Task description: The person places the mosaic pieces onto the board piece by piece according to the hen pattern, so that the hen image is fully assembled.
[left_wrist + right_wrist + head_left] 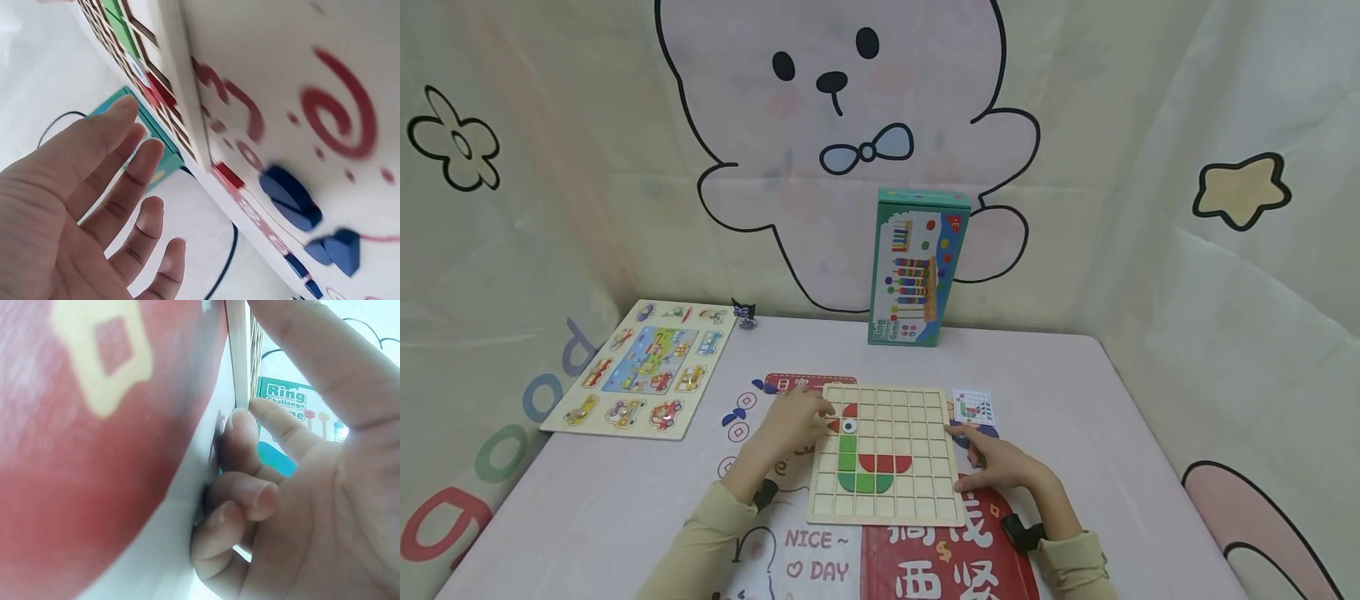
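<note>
A square wooden grid board [925, 496] lies flat on the table between the two hands. Red and green pieces, plus a white one with an eye [848, 426], form a bird-like figure in its cells. At the board's upper left edge is the left hand [793, 421]; its fingers look loosely bent and hold nothing in the left wrist view. Along the right edge, the right hand [1000, 461] has thumb and index finger spread, touching the board's side. Its other fingers [240, 494] are bent beneath the palm. A small picture card [973, 407] lies just beyond the right hand.
A puzzle board with vehicle pictures [602, 417] lies at the back left, beside a small dark figure [744, 313]. The green Ring Game box [917, 267] stands upright at the rear. Printed lettering covers the table [820, 554] in front.
</note>
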`<state>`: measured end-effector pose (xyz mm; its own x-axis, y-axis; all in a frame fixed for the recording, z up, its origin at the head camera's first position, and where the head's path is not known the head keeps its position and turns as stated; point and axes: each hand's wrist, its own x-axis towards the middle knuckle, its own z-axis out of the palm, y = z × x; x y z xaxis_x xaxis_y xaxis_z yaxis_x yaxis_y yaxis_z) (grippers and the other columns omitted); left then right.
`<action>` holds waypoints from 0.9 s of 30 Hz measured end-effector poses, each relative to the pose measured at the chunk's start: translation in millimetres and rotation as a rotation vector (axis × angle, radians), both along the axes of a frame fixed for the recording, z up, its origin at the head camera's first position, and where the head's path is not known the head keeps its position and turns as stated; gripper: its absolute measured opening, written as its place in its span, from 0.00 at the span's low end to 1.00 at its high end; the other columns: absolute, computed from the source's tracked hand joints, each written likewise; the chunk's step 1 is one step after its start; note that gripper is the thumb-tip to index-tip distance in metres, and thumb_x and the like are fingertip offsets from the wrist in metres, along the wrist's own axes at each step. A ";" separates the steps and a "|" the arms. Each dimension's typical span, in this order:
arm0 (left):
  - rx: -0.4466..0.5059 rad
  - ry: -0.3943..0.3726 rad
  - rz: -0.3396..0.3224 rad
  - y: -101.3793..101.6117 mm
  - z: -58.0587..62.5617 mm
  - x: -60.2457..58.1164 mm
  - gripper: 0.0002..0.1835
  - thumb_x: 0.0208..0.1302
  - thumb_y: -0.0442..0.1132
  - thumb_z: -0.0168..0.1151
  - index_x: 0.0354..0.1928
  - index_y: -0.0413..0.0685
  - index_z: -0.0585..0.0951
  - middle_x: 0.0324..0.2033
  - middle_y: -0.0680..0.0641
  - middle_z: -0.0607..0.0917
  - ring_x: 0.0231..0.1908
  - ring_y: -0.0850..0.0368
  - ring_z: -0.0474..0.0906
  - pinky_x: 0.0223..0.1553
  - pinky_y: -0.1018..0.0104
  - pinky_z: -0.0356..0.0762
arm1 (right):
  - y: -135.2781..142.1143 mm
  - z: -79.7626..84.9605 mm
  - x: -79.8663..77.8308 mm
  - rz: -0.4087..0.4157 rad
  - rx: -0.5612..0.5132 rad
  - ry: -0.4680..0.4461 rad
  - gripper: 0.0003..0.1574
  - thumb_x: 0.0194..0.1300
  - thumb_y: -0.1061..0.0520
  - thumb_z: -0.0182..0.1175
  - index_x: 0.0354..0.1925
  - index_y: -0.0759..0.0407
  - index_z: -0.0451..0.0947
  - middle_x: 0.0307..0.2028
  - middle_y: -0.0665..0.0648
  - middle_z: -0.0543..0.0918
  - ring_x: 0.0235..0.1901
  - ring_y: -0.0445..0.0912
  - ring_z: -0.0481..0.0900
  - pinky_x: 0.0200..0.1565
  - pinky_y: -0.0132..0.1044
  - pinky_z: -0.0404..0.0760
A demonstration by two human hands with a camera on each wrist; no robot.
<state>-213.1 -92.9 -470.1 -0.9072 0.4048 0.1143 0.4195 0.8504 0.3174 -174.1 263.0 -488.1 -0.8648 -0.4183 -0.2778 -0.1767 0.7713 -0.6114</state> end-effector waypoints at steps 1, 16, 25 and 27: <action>-0.002 -0.008 0.021 -2.8 0.2 -1.2 0.10 0.54 0.39 0.66 0.39 0.53 0.85 0.36 0.52 0.84 0.44 0.52 0.73 0.52 0.45 0.66 | -0.1 0.0 0.1 0.000 0.000 0.000 0.56 0.44 0.39 0.70 0.68 0.47 0.57 0.28 0.55 0.66 0.26 0.43 0.64 0.25 0.33 0.65; -0.037 0.000 0.094 -27.1 -4.8 -26.6 0.15 0.48 0.38 0.69 0.41 0.48 0.84 0.32 0.48 0.85 0.39 0.48 0.74 0.45 0.46 0.69 | 0.7 -1.7 -0.9 -0.010 0.006 0.003 0.56 0.43 0.38 0.70 0.68 0.46 0.57 0.28 0.54 0.66 0.25 0.42 0.64 0.25 0.32 0.65; -0.057 -0.032 0.087 -29.6 -10.5 -41.1 0.09 0.48 0.40 0.70 0.34 0.50 0.86 0.26 0.53 0.82 0.31 0.55 0.69 0.41 0.52 0.69 | 0.5 -1.1 -0.3 -0.008 -0.004 0.001 0.56 0.44 0.39 0.70 0.68 0.47 0.57 0.28 0.54 0.66 0.26 0.43 0.64 0.26 0.33 0.66; -0.055 -0.036 0.083 -30.1 -11.4 -42.7 0.08 0.47 0.40 0.70 0.32 0.50 0.86 0.26 0.53 0.82 0.31 0.55 0.69 0.40 0.52 0.69 | 0.4 -0.4 -0.3 -0.007 -0.006 0.002 0.56 0.44 0.39 0.70 0.68 0.47 0.57 0.28 0.54 0.66 0.26 0.43 0.64 0.26 0.33 0.65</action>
<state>-255.9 -123.0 -481.5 -0.9409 0.3331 0.0609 0.3363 0.8984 0.2825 -174.4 263.4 -488.5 -0.8683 -0.4135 -0.2739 -0.1722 0.7692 -0.6153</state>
